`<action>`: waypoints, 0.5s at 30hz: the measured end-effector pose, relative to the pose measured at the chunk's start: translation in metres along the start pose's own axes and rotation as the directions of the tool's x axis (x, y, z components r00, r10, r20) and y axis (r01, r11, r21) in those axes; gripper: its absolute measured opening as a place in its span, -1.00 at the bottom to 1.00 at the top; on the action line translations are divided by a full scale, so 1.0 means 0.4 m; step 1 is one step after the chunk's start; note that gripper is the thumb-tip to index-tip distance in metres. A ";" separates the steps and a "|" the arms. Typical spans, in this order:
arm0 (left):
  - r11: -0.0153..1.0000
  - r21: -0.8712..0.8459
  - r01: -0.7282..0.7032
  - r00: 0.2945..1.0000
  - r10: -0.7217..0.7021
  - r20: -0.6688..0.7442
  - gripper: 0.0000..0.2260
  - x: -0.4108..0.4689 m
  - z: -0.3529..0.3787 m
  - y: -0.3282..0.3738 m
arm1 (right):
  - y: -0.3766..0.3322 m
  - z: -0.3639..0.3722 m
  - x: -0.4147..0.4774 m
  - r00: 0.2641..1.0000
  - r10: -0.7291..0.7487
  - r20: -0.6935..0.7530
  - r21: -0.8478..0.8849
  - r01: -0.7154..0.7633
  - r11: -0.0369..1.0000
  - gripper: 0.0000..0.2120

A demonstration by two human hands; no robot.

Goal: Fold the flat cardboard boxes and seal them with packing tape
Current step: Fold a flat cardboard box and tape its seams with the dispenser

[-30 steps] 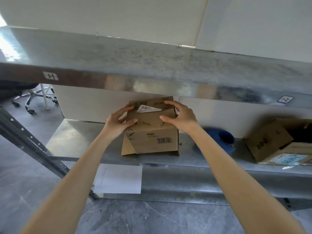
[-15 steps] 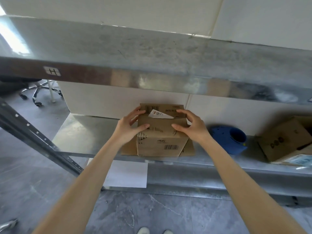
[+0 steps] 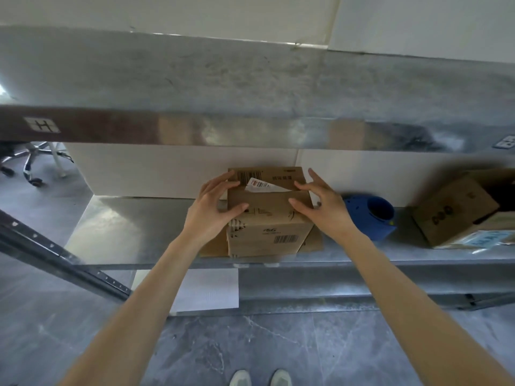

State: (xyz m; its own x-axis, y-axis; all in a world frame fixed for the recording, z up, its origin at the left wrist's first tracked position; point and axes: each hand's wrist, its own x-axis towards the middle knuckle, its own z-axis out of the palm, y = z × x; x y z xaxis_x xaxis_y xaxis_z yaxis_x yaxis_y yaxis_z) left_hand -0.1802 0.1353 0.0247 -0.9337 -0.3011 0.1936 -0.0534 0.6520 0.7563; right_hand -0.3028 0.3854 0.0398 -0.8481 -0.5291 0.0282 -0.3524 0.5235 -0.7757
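Box sat btw L hand & R hand; fingers spread on top flaps (barcode side faced camera); long axis L-R.

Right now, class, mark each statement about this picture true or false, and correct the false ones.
1. The left hand and the right hand both rest on the cardboard box. True.
2. The box stands on the floor. False: it stands on the metal shelf.
3. A blue object lies right of the box. True.
4. The right hand holds a tape roll. False: it holds nothing and touches the box top.
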 end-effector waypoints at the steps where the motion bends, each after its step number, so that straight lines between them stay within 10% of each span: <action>1: 0.998 0.050 -0.033 0.999 0.033 0.005 -0.60 0.001 -0.003 0.005 | -0.003 -0.001 0.003 0.999 -0.033 -0.006 -0.069 0.033 0.997 -0.58; 9: 0.984 0.151 -0.093 0.995 0.088 0.044 -0.54 0.010 0.042 0.106 | 0.010 0.038 -0.005 0.966 -0.217 -0.139 0.032 0.223 0.974 -0.73; 15: 0.991 0.133 -0.005 0.989 0.024 -0.144 -0.66 0.008 0.094 0.107 | 0.026 0.025 0.024 0.897 -0.440 -0.038 -0.322 0.406 0.855 -0.68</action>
State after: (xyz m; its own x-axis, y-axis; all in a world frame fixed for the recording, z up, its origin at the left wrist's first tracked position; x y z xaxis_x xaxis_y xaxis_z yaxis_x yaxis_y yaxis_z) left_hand -0.1987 0.1883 0.0343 -0.8740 -0.3825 0.2999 -0.0957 0.7403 0.6654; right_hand -0.3108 0.3793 0.0256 -0.6208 -0.6799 0.3904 -0.7732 0.4483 -0.4486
